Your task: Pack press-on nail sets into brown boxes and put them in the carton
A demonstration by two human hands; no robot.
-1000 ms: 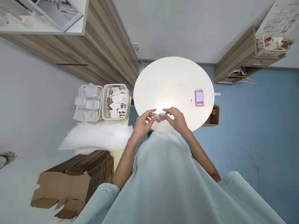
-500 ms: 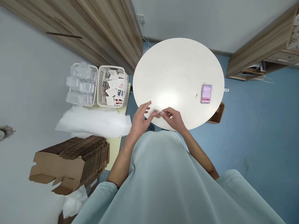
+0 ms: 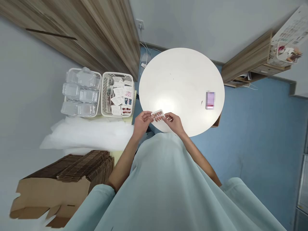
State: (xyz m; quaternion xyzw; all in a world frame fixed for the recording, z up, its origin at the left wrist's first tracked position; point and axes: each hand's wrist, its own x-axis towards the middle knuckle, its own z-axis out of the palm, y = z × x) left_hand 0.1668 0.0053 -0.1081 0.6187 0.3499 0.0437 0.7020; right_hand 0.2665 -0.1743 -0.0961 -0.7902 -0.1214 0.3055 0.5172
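Observation:
Between my two hands, over the near edge of the white round table (image 3: 183,70), is a small set of press-on nails (image 3: 158,115). Its pinkish-brown almond-shaped pieces sit in rows on a pale backing. My left hand (image 3: 142,122) pinches the left end, with its thumb in front. The right end is pinched between thumb and fingers of my right hand (image 3: 175,123). The set is tilted, its face towards me. On the right part of the table lies a pixelated purple-pink box (image 3: 210,100).
To the left stand a white basket (image 3: 103,110) of nail packs and another basket (image 3: 99,96) of clear plastic trays. White bags (image 3: 89,133) and a stack of flattened brown cartons (image 3: 55,192) lie nearer me. A wooden cabinet (image 3: 250,59) stands far right.
The blurred set has turned its face up, and its rows now show clearly. My left hand's spread fingers have drawn in behind it. The whole view has shifted slightly.

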